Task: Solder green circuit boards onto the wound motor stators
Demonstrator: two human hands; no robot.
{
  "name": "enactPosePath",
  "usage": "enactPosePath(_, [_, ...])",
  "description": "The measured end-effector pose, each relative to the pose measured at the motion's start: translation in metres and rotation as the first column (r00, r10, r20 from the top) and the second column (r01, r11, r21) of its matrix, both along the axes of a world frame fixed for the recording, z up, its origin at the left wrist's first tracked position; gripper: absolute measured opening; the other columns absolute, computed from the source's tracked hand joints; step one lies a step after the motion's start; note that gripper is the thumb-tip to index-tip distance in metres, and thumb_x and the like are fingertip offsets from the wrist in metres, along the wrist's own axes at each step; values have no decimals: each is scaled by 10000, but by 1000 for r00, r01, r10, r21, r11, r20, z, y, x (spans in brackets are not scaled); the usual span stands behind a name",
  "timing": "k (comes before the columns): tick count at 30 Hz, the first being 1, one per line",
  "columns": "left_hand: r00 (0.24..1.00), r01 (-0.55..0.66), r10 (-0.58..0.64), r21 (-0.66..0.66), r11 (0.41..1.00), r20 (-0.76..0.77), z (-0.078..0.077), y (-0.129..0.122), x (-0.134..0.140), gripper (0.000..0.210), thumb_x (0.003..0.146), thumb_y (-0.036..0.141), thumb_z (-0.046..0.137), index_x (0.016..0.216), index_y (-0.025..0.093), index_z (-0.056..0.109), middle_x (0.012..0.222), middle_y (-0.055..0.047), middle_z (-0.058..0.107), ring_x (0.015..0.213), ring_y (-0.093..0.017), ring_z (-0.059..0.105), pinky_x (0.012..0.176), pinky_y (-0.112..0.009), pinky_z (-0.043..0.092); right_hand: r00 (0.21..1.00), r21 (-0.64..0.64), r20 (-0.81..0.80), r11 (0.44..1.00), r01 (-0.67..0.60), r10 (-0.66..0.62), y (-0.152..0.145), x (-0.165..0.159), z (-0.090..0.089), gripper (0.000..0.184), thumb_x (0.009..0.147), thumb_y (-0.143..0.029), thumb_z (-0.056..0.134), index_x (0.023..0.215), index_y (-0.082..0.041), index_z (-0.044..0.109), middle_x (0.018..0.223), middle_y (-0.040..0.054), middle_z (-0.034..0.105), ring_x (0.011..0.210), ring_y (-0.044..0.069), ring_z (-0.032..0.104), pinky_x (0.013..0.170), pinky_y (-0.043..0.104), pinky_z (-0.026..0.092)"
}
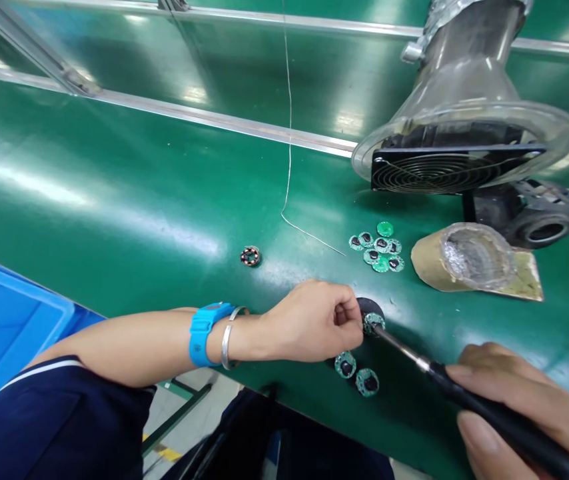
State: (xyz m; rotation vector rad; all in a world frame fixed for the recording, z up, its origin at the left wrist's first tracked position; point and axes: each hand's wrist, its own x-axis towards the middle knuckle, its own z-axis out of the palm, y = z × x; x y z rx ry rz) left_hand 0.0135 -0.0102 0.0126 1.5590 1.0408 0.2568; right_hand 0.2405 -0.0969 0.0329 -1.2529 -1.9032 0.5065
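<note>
Gripping the black handle of a soldering iron (439,380), the right hand (524,383) sits back from the metal shaft, probably to avoid its heat. Two round boards (367,383) lie nearby on the glossy green bench (114,220). Beyond them, the left hand (312,320) bunches its fingertips beside the board under the tip (370,319), seemingly to steady it; whether that grip has hold of anything, I cannot tell. This board overlaps a dark, round-edged piece (368,305). Farther off are a ring wound in coppery wire (252,262), a cluster of green discs (382,245), many black-blobbed, a papery tan cup (429,261) with a crinkled, silvery mouth, a thin bent wire (290,127) and a clear plastic funnel (464,87) around a black ringed grille (429,172).
</note>
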Motion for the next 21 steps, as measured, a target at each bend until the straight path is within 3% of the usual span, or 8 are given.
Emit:
enactPosePath(6, [1000, 4, -4, 49, 999, 7, -1, 1, 0, 46, 716, 157, 586, 704, 158, 631, 591, 41, 636, 530, -70, 564, 572, -198, 446, 996, 37, 18, 995, 91, -92, 4, -17, 6, 226, 796, -98, 548, 937, -245, 648, 721, 26, 628, 678, 188, 643, 607, 338, 522])
enactPosePath(11, [999, 31, -30, 57, 998, -14, 1, 2, 0, 56, 721, 171, 590, 706, 158, 642, 614, 42, 656, 525, -64, 559, 577, -200, 439, 1000, 25, 21, 999, 23, -23, 8, -12, 5, 168, 774, -161, 601, 912, -241, 654, 699, 14, 629, 657, 178, 648, 591, 317, 532])
enactPosePath(21, [1000, 29, -28, 100, 995, -10, -4, 1, 0, 45, 721, 172, 589, 701, 161, 628, 600, 39, 644, 565, -81, 577, 567, -201, 416, 1000, 13, 24, 1000, -17, 17, 8, -9, 1, 221, 761, -129, 574, 931, -248, 651, 684, 26, 606, 634, 180, 633, 559, 328, 532])
